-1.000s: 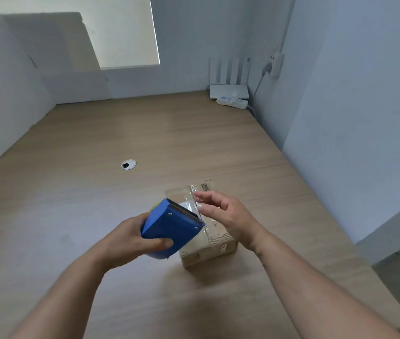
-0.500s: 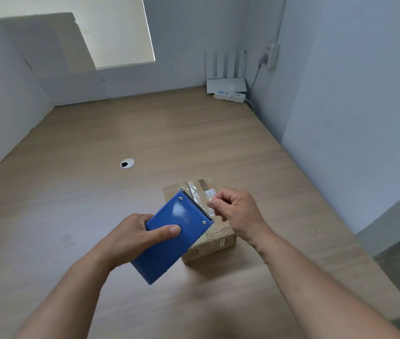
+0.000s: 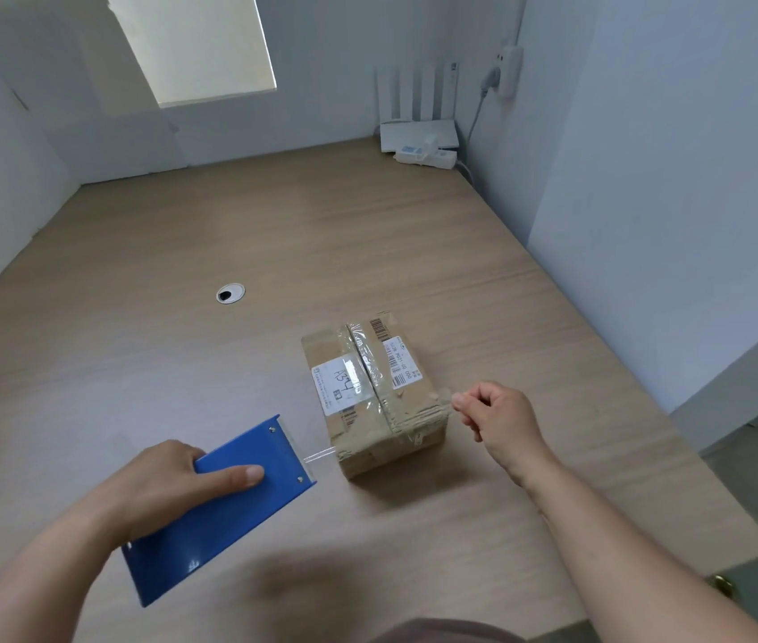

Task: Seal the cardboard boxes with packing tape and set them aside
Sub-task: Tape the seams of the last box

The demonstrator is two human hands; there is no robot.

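Observation:
A small cardboard box [image 3: 370,396] with white labels and clear tape along its top seam sits on the wooden desk. My left hand [image 3: 172,480] grips a blue tape dispenser [image 3: 224,503] to the box's lower left. A strip of clear tape [image 3: 319,456] runs from the dispenser's blade across the near side of the box. My right hand [image 3: 497,415], just right of the box, pinches the tape's free end between thumb and fingers.
The wooden desk [image 3: 182,364] has a round cable grommet [image 3: 230,293] left of centre. A white router [image 3: 418,132] and a power strip [image 3: 428,156] stand in the far right corner. Walls enclose the left, back and right sides.
My hands have moved apart: the dispenser went down and left, my right hand went right, and tape has been drawn out between them. The box top is now uncovered.

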